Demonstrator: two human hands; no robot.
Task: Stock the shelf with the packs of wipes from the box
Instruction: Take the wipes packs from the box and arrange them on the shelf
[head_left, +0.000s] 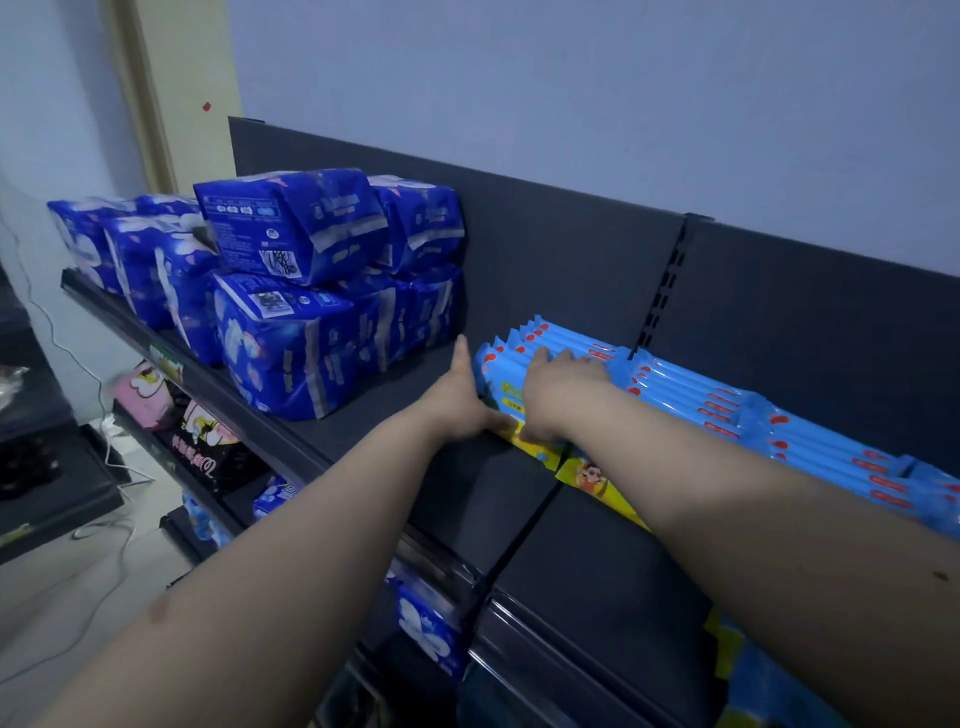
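Light blue packs of wipes (691, 395) with red marks and yellow fronts stand in a long row on the dark top shelf (467, 493), against the back panel. My left hand (460, 400) presses flat against the left end of the row, fingers straight. My right hand (558, 387) lies over the top of the leftmost packs, fingers spread across them, thumb down on the yellow front. The box is not in view.
Dark blue soft packs (301, 291) are stacked two high at the shelf's left end. Lower shelves hold pink, black and blue packs (208, 441). More blue and yellow packs (769, 680) sit at the lower right. A white cable (104, 525) trails on the floor.
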